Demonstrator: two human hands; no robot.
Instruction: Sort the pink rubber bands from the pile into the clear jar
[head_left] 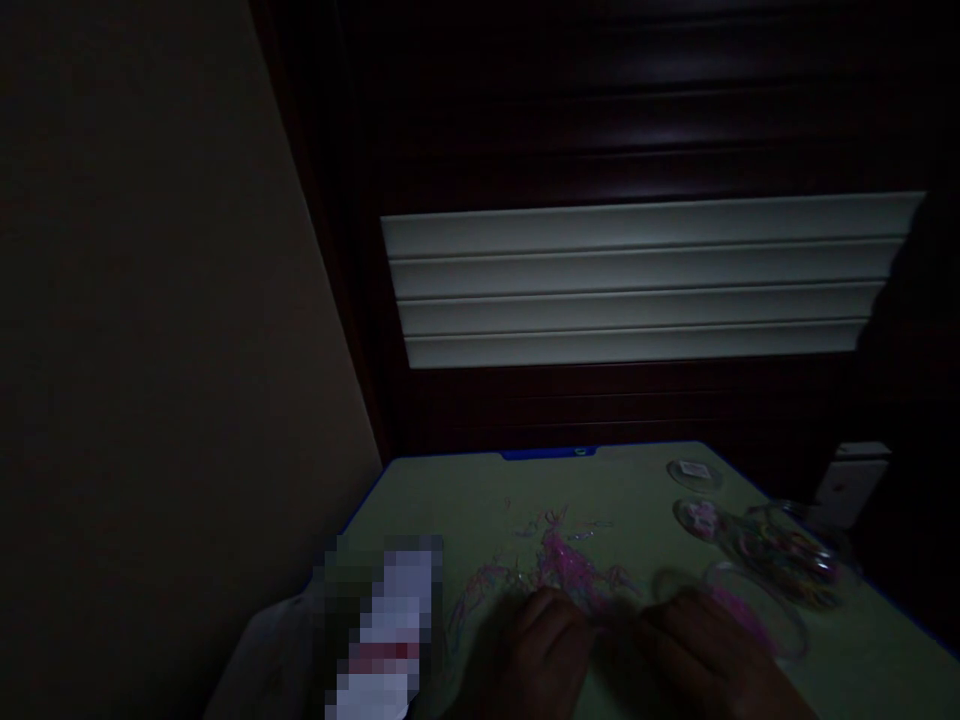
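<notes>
In the dim head view, my left hand [546, 645] is at the bottom centre of the table, fingers curled and closed. My right hand [694, 640] is a little to its right, its fingers also bent together. What either hand pinches is too dark to make out. Just beyond the left hand is a loose pile of thin pink bands [566, 565], with multicoloured strands [476, 582] scattered to its left. A small metallic piece [581, 537] is behind the pile. Beside my right hand, a round clear container [796, 635] has pink bands in it.
The pale green tabletop [450, 490] has a blue rim. At right are a clear container of coloured bands [787, 560], a small dish with pink pieces [701, 518] and a clear lid [694, 473]. A pixelated patch [397, 600] covers the left. A panelled door [630, 280] stands behind.
</notes>
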